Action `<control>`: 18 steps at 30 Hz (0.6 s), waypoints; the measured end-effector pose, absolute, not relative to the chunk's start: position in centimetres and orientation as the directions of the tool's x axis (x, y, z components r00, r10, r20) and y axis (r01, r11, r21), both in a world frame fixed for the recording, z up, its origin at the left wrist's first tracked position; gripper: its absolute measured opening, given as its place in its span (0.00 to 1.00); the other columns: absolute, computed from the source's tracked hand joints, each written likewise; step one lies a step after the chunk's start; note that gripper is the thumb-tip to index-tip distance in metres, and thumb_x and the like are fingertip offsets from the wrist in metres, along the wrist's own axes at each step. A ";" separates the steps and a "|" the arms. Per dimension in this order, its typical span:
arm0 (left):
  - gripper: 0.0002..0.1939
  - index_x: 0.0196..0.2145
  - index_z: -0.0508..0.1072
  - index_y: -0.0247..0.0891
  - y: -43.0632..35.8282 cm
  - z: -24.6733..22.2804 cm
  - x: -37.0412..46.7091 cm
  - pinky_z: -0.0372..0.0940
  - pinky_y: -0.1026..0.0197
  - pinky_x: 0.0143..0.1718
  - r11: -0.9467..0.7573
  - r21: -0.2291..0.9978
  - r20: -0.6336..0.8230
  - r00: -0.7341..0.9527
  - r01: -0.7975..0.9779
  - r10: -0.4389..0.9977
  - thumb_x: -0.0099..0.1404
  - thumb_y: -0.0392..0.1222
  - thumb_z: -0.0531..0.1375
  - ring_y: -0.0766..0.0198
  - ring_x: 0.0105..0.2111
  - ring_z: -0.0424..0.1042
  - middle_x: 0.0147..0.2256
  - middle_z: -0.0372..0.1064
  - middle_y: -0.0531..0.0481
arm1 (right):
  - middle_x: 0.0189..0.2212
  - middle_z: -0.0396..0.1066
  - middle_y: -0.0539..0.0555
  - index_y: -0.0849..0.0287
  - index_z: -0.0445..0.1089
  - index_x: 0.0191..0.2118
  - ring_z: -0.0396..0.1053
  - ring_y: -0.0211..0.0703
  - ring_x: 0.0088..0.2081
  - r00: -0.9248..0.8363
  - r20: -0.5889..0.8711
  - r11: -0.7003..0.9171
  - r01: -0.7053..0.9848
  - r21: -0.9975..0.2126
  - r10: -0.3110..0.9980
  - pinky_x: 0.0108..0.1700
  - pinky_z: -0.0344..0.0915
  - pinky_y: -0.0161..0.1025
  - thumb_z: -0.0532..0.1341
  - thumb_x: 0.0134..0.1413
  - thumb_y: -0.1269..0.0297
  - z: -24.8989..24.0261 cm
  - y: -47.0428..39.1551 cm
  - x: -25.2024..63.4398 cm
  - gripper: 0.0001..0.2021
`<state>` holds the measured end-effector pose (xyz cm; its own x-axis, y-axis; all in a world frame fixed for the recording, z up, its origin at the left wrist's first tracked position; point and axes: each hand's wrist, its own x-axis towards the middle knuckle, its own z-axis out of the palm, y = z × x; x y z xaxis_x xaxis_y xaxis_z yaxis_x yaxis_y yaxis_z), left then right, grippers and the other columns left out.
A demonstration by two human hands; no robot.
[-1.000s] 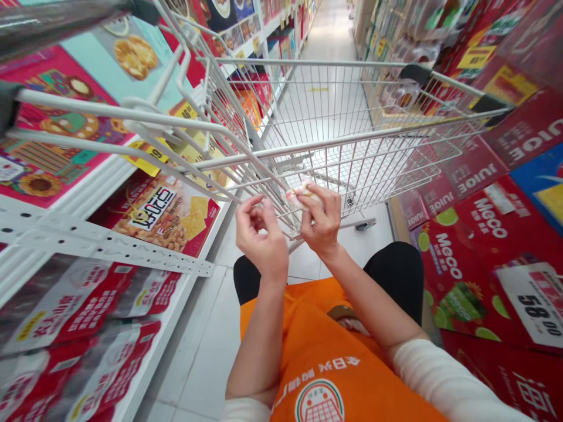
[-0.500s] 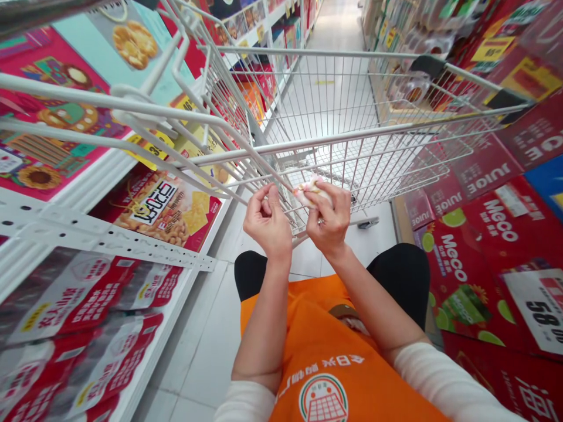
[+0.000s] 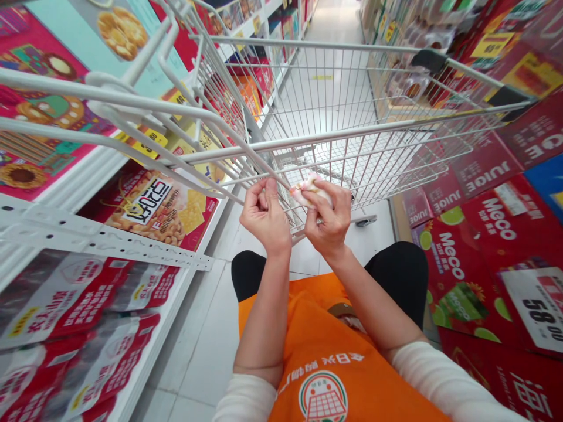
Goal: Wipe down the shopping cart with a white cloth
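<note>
Head view: we judge the work at the shopping cart (image 3: 343, 135) to be under way, with a crumpled white cloth (image 3: 309, 191), patched pink and yellowish, up at the cart's near lower wires. Our right hand (image 3: 329, 218) is closed around that cloth, thumb and fingers bent so that it bulges out on the left side. Whether the cloth presses on a wire or sits just short of it, we cannot tell. Our left hand (image 3: 266, 214) is just beside it on the left, fingers curled in and thumb near the forefinger; we cannot tell whether they meet or have hold of a thin wire. How much of the cart has been gone over, and how much is left, does not show, as we see no mark parting one stretch of wire from another. Around us, the cart's pale bars rise on the left between our hands and the shelves, over a red snack box (image 3: 147, 202) and a yellow price tag (image 3: 143, 140), with bagged packs (image 3: 65, 293) lower and nearer. On the right, red cartons (image 3: 475, 258) crowd in near the cart, with a white price card (image 3: 534, 308) on them. Our knees, in black trousers (image 3: 398, 278), frame an orange apron (image 3: 316, 351) and limit the room for our forearms.
</note>
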<state>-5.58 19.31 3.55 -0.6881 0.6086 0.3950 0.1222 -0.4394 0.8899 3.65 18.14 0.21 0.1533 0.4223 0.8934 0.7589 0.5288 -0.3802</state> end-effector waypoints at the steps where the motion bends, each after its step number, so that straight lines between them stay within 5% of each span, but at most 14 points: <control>1: 0.14 0.32 0.79 0.37 19.2 3.6 -5.5 0.51 0.66 0.26 -0.430 0.894 0.391 -0.691 0.127 0.608 0.62 0.52 0.69 0.74 0.22 0.50 0.21 0.48 0.61 | 0.47 0.75 0.57 0.55 0.77 0.43 0.72 0.46 0.48 0.149 0.899 0.528 0.765 -0.369 0.412 0.50 0.73 0.47 0.54 0.60 0.78 0.3 18.1 3.6 0.17; 5: 0.15 0.35 0.81 0.38 18.9 3.7 -5.0 0.53 0.65 0.28 -0.385 0.915 0.355 -0.697 0.122 0.624 0.64 0.53 0.68 0.73 0.25 0.53 0.22 0.51 0.59 | 0.47 0.75 0.57 0.55 0.77 0.44 0.72 0.46 0.48 0.145 0.909 0.547 0.757 -0.356 0.391 0.50 0.72 0.46 0.54 0.60 0.78 0.5 18.1 3.7 0.17; 11: 0.23 0.35 0.77 0.38 19.6 3.5 -4.6 0.50 0.65 0.25 -0.361 0.924 0.182 -0.685 -0.128 0.706 0.58 0.63 0.69 0.74 0.23 0.49 0.23 0.45 0.60 | 0.50 0.74 0.57 0.53 0.78 0.46 0.70 0.48 0.50 0.137 0.876 0.545 0.735 -0.403 0.463 0.52 0.70 0.49 0.54 0.60 0.76 0.2 18.0 3.6 0.18; 18: 0.21 0.32 0.72 0.38 18.9 3.6 -5.5 0.50 0.65 0.24 -0.417 0.907 0.268 -0.673 -0.066 0.689 0.59 0.59 0.69 0.74 0.21 0.49 0.23 0.46 0.61 | 0.48 0.74 0.58 0.55 0.77 0.45 0.72 0.46 0.50 0.120 0.898 0.577 0.728 -0.370 0.423 0.51 0.72 0.47 0.54 0.62 0.77 0.4 17.6 3.1 0.16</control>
<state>-5.49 18.86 3.59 -0.6733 0.6893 0.2675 -0.0663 -0.4166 0.9067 3.11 17.60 0.39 0.1204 0.4231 0.8980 0.7279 0.5774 -0.3697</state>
